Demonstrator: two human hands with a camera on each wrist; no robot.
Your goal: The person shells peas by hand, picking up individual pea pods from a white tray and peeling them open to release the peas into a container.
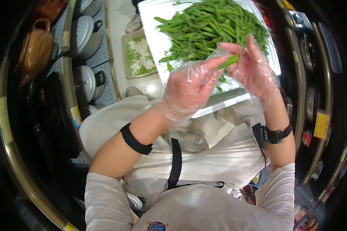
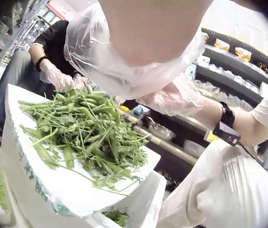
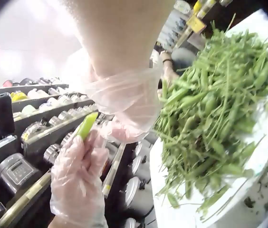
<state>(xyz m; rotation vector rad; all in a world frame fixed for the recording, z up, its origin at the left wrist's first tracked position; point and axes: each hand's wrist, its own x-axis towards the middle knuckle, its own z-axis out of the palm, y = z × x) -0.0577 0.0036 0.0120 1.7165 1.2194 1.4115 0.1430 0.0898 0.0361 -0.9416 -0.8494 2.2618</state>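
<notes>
Clear plastic gloves cover both hands. My left hand [image 1: 189,86] pinches a green pod [image 1: 229,61] at its fingertips; the right wrist view also shows this hand [image 3: 79,175] with the pod [image 3: 87,125] pointing up. Close beside it, my right hand [image 1: 256,71] has its thumb raised and fingers relaxed; contact with the pod is unclear. A heap of green pods and stems [image 1: 208,29] lies on a white foam board [image 1: 273,57] beneath and beyond the hands. In the left wrist view, the glove and wrist hide the left fingers, while my right hand [image 2: 174,99] shows behind.
Left of the board, a shallow tray [image 1: 124,57] on the floor holds small green pieces. Shelves with lidded pots [image 1: 85,82] stand at the left, more shelving [image 1: 300,77] at the right. Another person's gloved hand [image 2: 60,78] reaches the heap's far side. A white foam box [image 2: 146,204] sits under the board.
</notes>
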